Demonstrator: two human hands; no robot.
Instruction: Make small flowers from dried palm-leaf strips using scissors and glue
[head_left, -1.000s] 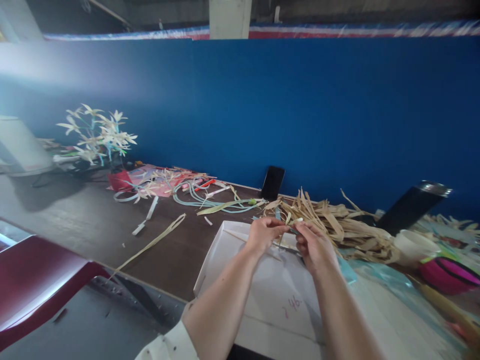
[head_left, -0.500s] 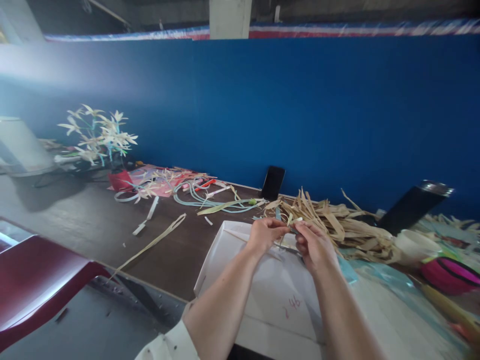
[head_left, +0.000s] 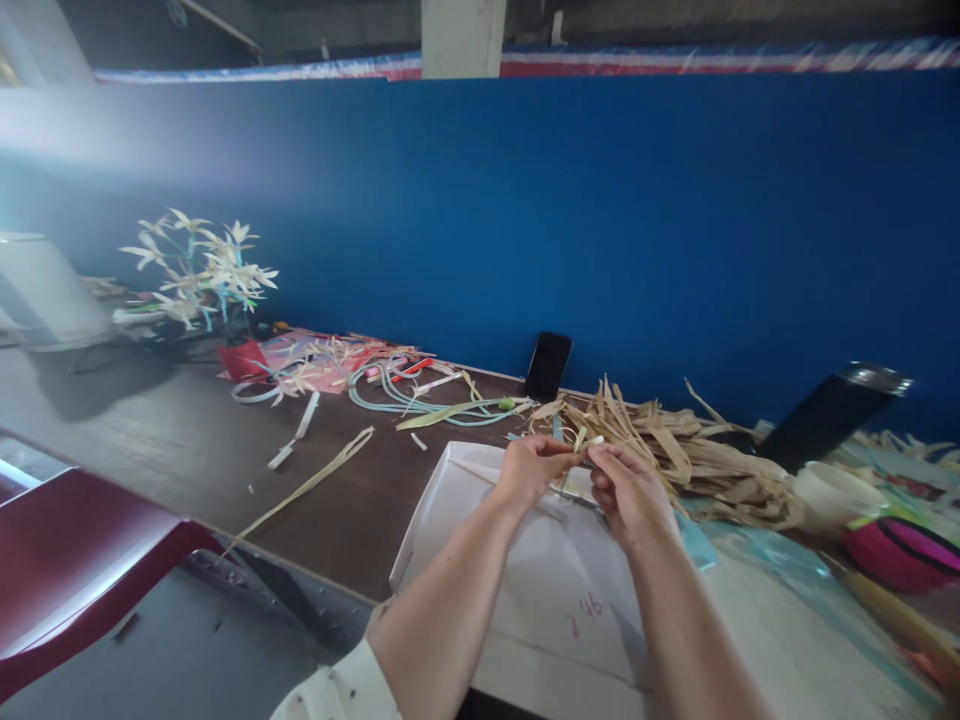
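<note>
My left hand (head_left: 534,468) and my right hand (head_left: 624,485) meet fingertip to fingertip over a white box lid (head_left: 525,600) with red handwriting. Both are closed in a pinch on a small pale strip (head_left: 594,441), whose end pokes out above the fingers; the rest of it is hidden by them. A thin stick (head_left: 471,470) lies on the lid by my left wrist. Just behind my right hand spreads a pile of dried tan husk strips (head_left: 667,445).
A phone (head_left: 548,366) leans against the blue partition (head_left: 645,220). Coiled pale-blue cord (head_left: 367,400) and pale flowers in a red pot (head_left: 244,361) stand leftward. At right are a black flask (head_left: 817,415), a white cup (head_left: 832,495) and a pink pouch (head_left: 900,555). A maroon chair (head_left: 82,570) sits front left.
My fingers shift very slightly at the pale strip, both hands staying pinched together. The whole view slides a few pixels; nothing else visibly moves.
</note>
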